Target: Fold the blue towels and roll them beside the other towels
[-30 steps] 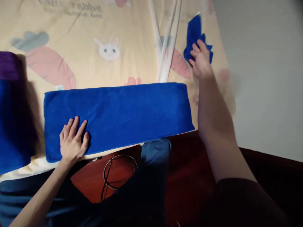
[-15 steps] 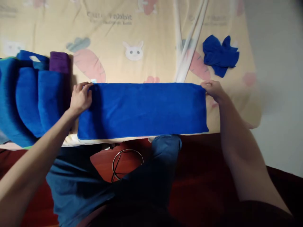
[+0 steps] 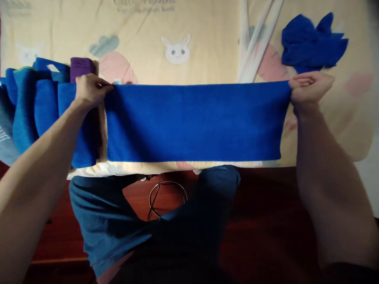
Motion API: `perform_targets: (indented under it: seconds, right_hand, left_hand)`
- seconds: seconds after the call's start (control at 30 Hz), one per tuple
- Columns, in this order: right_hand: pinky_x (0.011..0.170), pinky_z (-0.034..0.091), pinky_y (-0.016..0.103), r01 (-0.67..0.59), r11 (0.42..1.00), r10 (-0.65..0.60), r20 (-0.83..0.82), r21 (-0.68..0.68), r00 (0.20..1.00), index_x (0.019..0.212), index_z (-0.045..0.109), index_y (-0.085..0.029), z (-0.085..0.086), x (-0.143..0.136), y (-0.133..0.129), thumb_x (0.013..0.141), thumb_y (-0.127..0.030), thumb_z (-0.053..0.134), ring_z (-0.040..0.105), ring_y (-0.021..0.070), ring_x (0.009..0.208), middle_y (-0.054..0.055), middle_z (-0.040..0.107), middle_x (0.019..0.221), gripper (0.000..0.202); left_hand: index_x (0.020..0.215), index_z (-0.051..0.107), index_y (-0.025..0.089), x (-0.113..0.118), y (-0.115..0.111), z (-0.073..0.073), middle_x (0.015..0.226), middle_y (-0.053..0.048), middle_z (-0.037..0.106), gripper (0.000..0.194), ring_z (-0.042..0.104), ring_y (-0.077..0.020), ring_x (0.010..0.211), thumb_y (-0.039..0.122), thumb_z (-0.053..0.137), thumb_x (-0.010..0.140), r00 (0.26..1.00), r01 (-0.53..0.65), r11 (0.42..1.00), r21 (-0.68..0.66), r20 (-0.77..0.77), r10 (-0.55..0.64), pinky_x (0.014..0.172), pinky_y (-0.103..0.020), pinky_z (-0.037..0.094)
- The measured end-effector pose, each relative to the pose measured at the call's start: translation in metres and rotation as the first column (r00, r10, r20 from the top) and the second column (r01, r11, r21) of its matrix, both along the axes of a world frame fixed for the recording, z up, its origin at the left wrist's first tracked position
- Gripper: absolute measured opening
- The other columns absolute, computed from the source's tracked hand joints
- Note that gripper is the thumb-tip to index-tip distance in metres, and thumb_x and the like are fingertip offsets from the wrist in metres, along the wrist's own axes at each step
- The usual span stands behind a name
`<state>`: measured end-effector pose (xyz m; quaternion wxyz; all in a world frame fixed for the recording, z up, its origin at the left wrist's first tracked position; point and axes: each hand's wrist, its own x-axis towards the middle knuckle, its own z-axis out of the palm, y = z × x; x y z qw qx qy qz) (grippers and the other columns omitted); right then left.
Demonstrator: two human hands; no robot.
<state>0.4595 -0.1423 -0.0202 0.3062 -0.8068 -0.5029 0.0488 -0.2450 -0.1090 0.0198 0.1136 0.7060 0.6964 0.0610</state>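
A long blue cloth (image 3: 195, 122) is stretched flat between my hands, its far edge pulled straight. My left hand (image 3: 91, 90) pinches its far left corner. The far right corner is gripped in my right hand (image 3: 309, 88), whose fingers are curled closed. The cloth's near edge hangs close to the front edge of the patterned bedding (image 3: 207, 47). Just beyond my right hand lies a crumpled blue cloth (image 3: 314, 43).
Folded blue cloths (image 3: 45, 104) and a purple one (image 3: 82, 67) are grouped at the left, partly behind my left forearm. White straps (image 3: 257, 43) cross the bedding. Below the edge are my legs and a metal ring (image 3: 168, 183) above the reddish floor.
My hands have moved farther apart, drawing the blue cloth's far edge taut and lifting it somewhat. The view has shifted, so the crumpled cloth appears higher and farther right.
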Motion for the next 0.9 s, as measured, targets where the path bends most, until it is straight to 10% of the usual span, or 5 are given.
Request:
perform_targets:
  seconds: [0.2,0.33,0.53,0.63,0.9]
  right_hand:
    - [0.101,0.056,0.038,0.004,0.982,0.033,0.193,-0.191,0.981,0.127,0.073,-0.006,0.007,-0.031,-0.005,0.09,-0.002,0.062,0.071,0.0267,0.114,0.026,0.073,0.122,0.039]
    - [0.127,0.032,0.054,-0.124,0.979,0.164,0.268,-0.16,0.949,0.151,0.055,-0.01,0.018,-0.103,-0.027,0.098,-0.022,0.058,0.041,0.0346,0.15,0.022,0.049,0.159,0.054]
    - [0.135,0.009,0.057,-0.682,0.695,0.7,-0.004,-0.226,0.714,0.163,0.04,-0.019,0.004,-0.266,-0.053,0.103,-0.035,0.038,0.019,0.029,0.163,0.005,0.031,0.173,0.061]
    - [0.137,0.006,0.053,-0.744,0.622,0.756,-0.06,-0.246,0.652,0.167,0.031,-0.017,-0.014,-0.319,-0.063,0.103,-0.032,0.031,0.02,0.0248,0.164,0.003,0.033,0.172,0.066]
    - [0.138,0.005,0.048,-0.715,0.619,0.759,0.014,-0.325,0.651,0.17,0.023,-0.022,-0.021,-0.275,-0.059,0.106,-0.044,0.029,0.012,0.0203,0.165,-0.004,0.021,0.175,0.068]
  left_hand:
    - [0.129,0.066,0.006,0.026,-0.01,-0.018,0.143,-0.005,0.062,0.053,0.048,-0.021,0.125,0.048,0.057,0.098,0.99,-0.125,0.987,0.097,0.072,0.119,0.122,-0.049,0.034]
    - [0.153,0.046,0.015,0.085,-0.051,-0.025,0.168,-0.004,0.036,0.057,0.028,-0.0248,0.151,0.043,0.047,0.103,0.994,0.072,0.984,0.16,0.065,-0.084,0.128,-0.057,0.02]
    - [0.164,0.033,0.01,0.195,-0.096,-0.044,0.175,-0.012,0.022,0.075,0.009,-0.0304,0.164,0.052,0.031,0.103,0.877,0.438,0.894,0.092,0.176,-0.448,0.134,-0.053,0.007]
    - [0.166,0.03,0.011,0.219,-0.1,-0.06,0.173,-0.014,0.027,0.076,0.016,-0.0299,0.164,0.053,0.028,0.102,0.838,0.466,0.873,0.14,0.246,-0.487,0.134,-0.053,0.01]
    - [0.161,0.044,0.023,0.182,-0.084,-0.065,0.174,-0.003,0.026,0.078,0.013,-0.0266,0.164,0.069,0.029,0.099,0.908,0.281,0.949,0.146,0.281,-0.312,0.135,-0.052,0.004]
